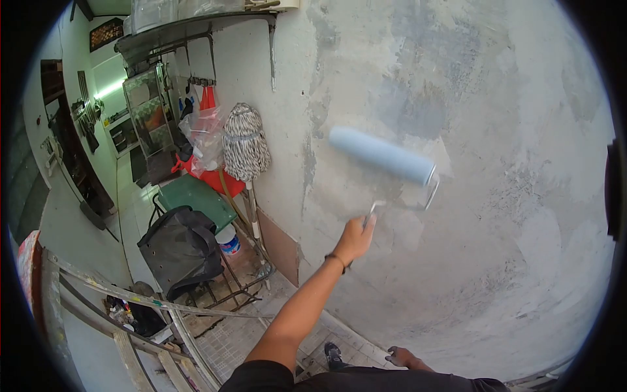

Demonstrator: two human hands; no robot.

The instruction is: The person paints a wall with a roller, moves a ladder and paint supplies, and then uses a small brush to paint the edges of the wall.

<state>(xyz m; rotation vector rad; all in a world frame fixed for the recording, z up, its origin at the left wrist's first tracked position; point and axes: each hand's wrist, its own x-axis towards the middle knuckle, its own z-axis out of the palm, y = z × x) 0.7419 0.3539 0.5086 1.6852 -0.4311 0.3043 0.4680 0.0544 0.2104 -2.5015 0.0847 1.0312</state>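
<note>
My left hand, with a dark band at the wrist, is closed around the handle of a paint roller. The roller's pale blue sleeve is slightly blurred and lies at a slant against the patchy grey wall. Its wire frame bends down from the sleeve's right end to the handle. Low in the view, my right hand hangs near my body, its fingers loosely apart and partly in shadow. Nothing shows in it.
On the left stand a green folding chair with a black bag, a string mop and a white bucket. A wooden ladder is at lower left. Overhead, a shelf juts from the wall. My shoe is on tiles.
</note>
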